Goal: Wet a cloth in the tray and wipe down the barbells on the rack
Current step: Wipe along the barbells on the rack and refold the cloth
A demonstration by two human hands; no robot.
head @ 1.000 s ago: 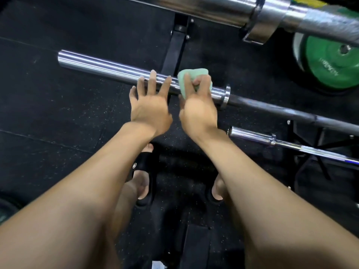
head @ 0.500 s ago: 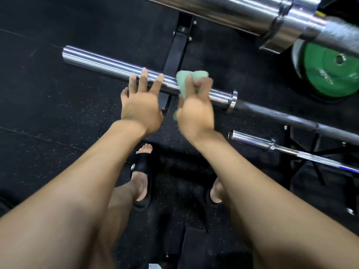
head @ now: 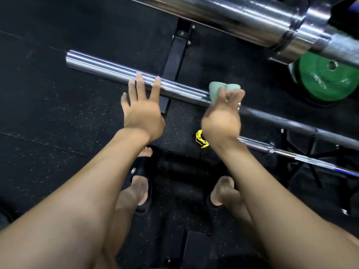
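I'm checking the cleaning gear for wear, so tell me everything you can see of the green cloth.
The green cloth is pale mint, soft and bunched into a thick fold with two rounded lobes poking above the fingers. The right hand grips it and presses it on the chrome barbell sleeve, near the collar. The left hand rests open on the same sleeve, apart from the cloth. Wetness cannot be judged; motion blur hides any texture.
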